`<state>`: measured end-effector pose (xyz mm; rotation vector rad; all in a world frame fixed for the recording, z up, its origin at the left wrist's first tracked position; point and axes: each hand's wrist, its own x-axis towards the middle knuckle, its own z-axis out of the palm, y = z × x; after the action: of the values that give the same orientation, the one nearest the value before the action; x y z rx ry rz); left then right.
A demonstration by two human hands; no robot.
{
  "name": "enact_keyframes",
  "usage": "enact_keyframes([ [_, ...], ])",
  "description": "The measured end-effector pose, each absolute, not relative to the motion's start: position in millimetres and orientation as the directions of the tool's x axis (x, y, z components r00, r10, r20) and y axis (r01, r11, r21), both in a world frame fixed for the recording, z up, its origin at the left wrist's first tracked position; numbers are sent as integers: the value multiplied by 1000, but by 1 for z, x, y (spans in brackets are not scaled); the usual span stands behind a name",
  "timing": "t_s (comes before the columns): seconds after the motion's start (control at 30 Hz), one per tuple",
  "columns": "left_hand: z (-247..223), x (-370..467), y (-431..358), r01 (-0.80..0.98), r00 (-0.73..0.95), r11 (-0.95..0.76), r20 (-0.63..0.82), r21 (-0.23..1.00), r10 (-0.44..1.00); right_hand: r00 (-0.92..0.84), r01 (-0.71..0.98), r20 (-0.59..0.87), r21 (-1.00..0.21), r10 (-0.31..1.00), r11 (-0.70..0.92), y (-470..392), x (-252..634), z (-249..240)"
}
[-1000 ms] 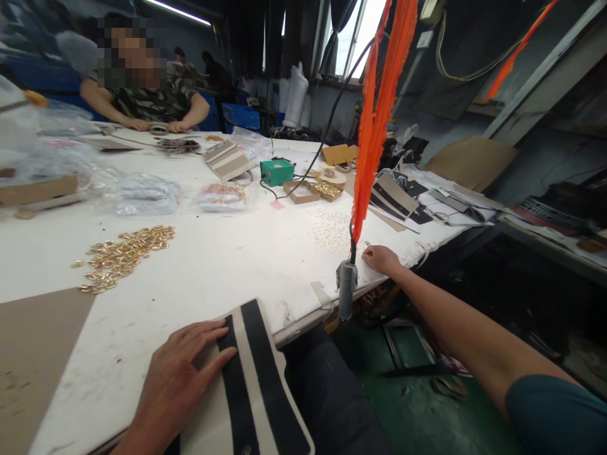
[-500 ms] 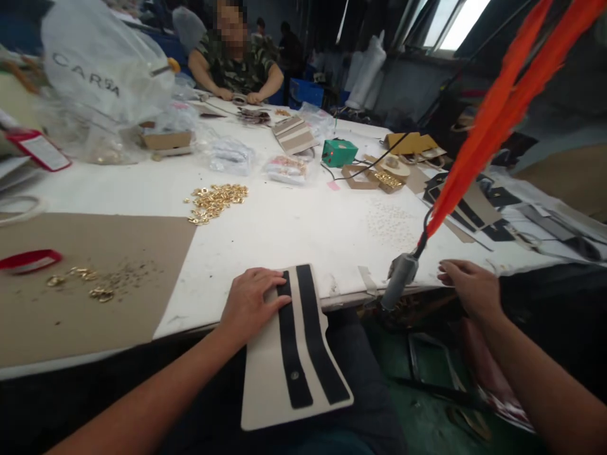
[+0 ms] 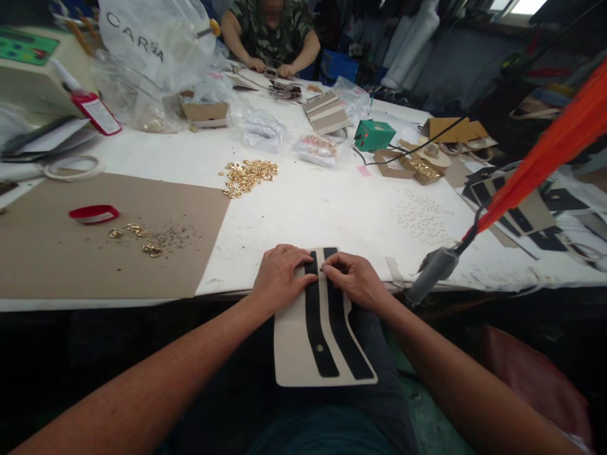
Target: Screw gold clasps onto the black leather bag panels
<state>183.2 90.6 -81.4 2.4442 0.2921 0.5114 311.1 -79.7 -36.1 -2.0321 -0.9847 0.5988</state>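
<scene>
A beige panel with two long black strips lies over my lap, its far end on the table's front edge. One strip bears a small round metal stud near its lower end. My left hand grips the panel's far left part, fingers on top at the left strip. Over the far end of the right strip, my right hand has thumb and forefinger pinched on a tiny dark thing that I cannot make out. Right of it hangs a grey cylindrical tool on an orange cord.
Gold rings lie heaped on the white table. A brown sheet at the left holds a red dish. Further back are a green box and plastic bags. A person sits across the table.
My right hand has moved left from beside the hanging tool to the panel, close to my left hand. The camera view has shifted, and my left hand remains on the panel.
</scene>
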Motion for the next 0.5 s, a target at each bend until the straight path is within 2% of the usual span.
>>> enact_keyframes([
  [0.1,-82,182,91,81,901,-773,285,629,326,511,586,-31,-719,859,-374,-60,316,-46],
  [0.2,-83,182,90,76,902,-772,287,632,324,498,629,-41,-671,866,-393,-56,317,-51],
  [0.5,-83,181,90,67,901,-780,298,622,315,582,512,-135,-704,802,-491,-49,318,-49],
])
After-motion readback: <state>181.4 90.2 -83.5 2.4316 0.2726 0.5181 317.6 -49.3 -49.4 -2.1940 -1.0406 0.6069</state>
